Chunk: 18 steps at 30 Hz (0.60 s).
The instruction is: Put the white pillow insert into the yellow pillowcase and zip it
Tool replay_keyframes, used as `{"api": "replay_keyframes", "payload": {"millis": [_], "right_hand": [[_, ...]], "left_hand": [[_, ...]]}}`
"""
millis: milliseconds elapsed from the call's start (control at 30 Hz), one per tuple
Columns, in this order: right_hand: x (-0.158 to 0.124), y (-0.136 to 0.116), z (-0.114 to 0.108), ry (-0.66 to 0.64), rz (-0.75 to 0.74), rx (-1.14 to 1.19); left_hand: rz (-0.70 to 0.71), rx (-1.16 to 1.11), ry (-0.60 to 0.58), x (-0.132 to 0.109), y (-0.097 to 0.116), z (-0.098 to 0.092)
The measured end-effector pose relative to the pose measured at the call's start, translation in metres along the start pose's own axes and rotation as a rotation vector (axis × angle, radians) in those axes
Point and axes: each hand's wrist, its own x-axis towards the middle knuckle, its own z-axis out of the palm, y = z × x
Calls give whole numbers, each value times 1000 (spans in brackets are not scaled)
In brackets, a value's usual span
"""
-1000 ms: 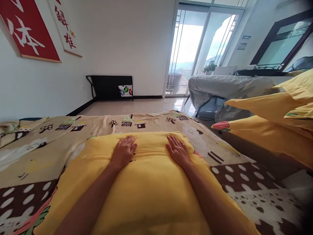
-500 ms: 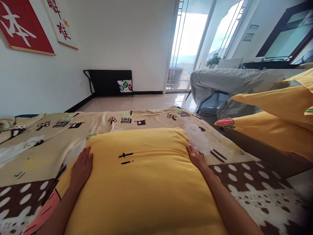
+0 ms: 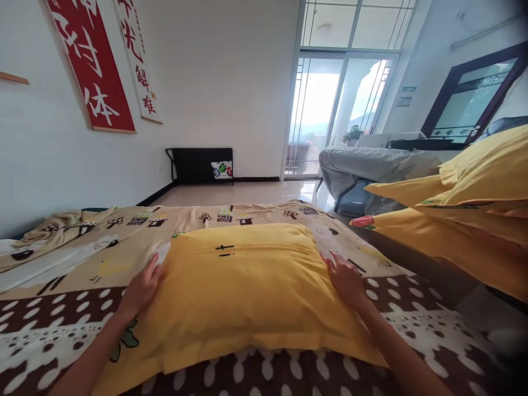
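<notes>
A yellow pillow (image 3: 247,291) with small black marks lies flat on a patterned blanket (image 3: 140,228). Against the pillow's left side rests my left hand (image 3: 143,283), its fingers extended along the edge and nothing gripped. At the opposite side, my right hand (image 3: 343,275) touches the right edge with its fingers spread. Below my left forearm, a green leaf print shows on yellow fabric at the pillow's lower left.
More yellow pillows (image 3: 466,236) are stacked at the right. Behind them stands a table under grey plastic (image 3: 367,162). A black folded item (image 3: 198,165) leans on the far wall, near glass doors (image 3: 317,110).
The view has tilted up, showing more wall and door. The pillow's near edge now shows, and both hands sit at its sides with the fingers a little more lifted.
</notes>
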Motion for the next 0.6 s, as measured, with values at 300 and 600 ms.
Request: {"api": "replay_keyframes", "payload": {"millis": [300,600], "right_hand": [[-27,-140,32,-59,-563,168],[-46,13,88,-120,-198,-25]], "left_hand": [[631,-9,14,-35,190,19],[261,49,28,-72,51,24]]}}
